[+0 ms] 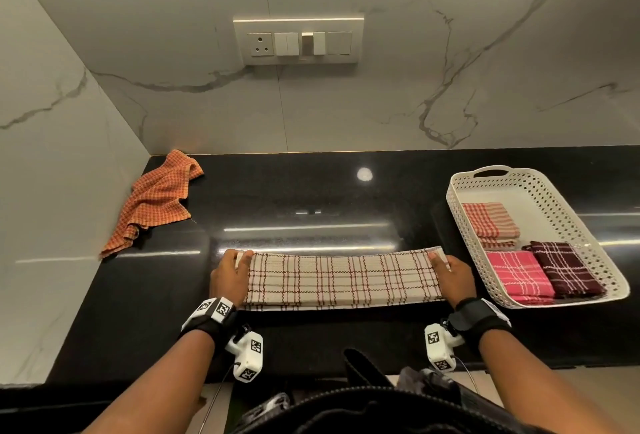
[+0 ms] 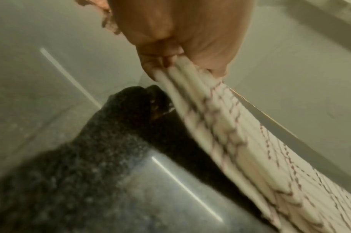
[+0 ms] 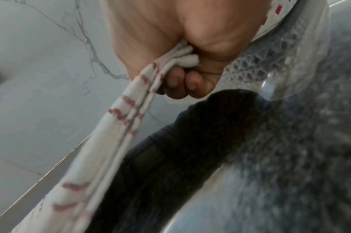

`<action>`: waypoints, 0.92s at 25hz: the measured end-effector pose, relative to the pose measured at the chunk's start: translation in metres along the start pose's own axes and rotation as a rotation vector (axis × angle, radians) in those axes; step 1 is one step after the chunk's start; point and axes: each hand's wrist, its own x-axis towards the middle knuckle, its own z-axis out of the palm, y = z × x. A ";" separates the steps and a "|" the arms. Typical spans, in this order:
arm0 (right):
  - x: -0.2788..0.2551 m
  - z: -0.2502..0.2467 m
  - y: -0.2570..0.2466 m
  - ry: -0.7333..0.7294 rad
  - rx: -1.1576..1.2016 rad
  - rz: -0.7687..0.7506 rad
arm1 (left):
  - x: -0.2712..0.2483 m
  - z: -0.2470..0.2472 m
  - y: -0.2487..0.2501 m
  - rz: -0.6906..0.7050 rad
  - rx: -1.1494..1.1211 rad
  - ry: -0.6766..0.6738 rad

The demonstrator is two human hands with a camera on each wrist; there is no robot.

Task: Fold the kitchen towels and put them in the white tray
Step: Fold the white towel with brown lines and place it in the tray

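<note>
Cream plaid towel [image 1: 344, 279] folded into strip, long axis left-right. Left hand [image 1: 228, 277] and right hand [image 1: 452, 277] each clench bunched end. Fingers hidden under cloth; wrist views blurred.

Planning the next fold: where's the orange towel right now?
In the head view, the orange towel lies crumpled on the black counter at far left, in the corner by the marble wall.

Bare forearms; each wrist wears a black strap [image 1: 479, 319] carrying a white camera block [image 1: 246, 357] with black-and-white square markers and a thin cable.
</note>
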 end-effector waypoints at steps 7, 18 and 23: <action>0.009 -0.038 0.007 0.031 -0.124 0.014 | -0.008 0.027 0.047 0.534 0.286 -0.094; 0.004 -0.045 -0.014 0.039 -0.038 -0.027 | -0.057 0.143 0.127 0.524 0.261 -0.677; -0.010 -0.051 -0.067 -0.007 0.143 -0.065 | -0.051 0.143 0.139 0.481 0.210 -0.709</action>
